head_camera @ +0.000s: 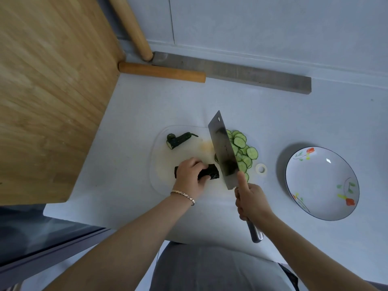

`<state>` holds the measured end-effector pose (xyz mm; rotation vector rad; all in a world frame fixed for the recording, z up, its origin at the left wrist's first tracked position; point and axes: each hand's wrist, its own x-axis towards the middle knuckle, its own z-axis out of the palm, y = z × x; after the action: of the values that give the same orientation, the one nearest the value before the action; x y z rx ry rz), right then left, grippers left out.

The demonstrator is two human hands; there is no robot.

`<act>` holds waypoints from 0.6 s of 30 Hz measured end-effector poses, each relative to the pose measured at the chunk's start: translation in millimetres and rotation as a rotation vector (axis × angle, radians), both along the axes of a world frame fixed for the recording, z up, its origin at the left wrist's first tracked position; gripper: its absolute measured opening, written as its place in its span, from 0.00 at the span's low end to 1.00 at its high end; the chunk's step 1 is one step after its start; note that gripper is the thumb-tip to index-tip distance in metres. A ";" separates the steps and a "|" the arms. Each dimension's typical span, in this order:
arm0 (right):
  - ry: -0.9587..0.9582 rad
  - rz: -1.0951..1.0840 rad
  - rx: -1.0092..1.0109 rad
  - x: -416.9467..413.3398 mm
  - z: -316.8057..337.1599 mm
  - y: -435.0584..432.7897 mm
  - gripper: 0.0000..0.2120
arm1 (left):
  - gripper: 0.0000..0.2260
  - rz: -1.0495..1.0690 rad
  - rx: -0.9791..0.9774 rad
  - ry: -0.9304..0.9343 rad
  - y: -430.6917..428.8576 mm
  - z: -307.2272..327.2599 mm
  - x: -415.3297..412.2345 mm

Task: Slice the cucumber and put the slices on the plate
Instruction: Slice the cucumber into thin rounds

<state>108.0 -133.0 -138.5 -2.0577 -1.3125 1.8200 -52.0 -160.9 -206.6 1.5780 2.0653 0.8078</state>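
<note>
On a translucent cutting board [159, 164] my left hand [190, 175] grips a dark green cucumber piece [212, 172] lying crosswise. My right hand [252, 201] holds a cleaver [223, 151] by its metal handle, forefinger along the blade, which is lifted and tilted just right of the cucumber's cut end. Several thin cucumber slices [244, 150] lie piled on the board behind the blade. A cucumber end piece [178, 140] with its stem rests at the board's far left. A white plate [321, 182] with flower prints sits to the right, holding nothing.
A large wooden board [52, 91] leans at the left. Two wooden rolling pins [161, 72] and a long grey bar [241, 73] lie along the back wall. A small white ring [261, 169] sits between board and plate. The counter's near edge runs close to my body.
</note>
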 end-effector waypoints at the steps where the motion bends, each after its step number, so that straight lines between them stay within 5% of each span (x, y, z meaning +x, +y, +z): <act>1: 0.004 0.008 0.010 3.0 4.3 0.0 0.27 | 0.11 0.009 -0.001 -0.012 0.3 0.3 1.0; 18: -0.069 0.169 0.163 2.4 4.4 -17.0 0.27 | 0.10 0.024 -0.039 -0.030 1.5 5.8 2.5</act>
<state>110.4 -150.0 -134.1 -1.9945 -1.6405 1.6520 -49.5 -159.4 -200.8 1.5148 2.0697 0.7901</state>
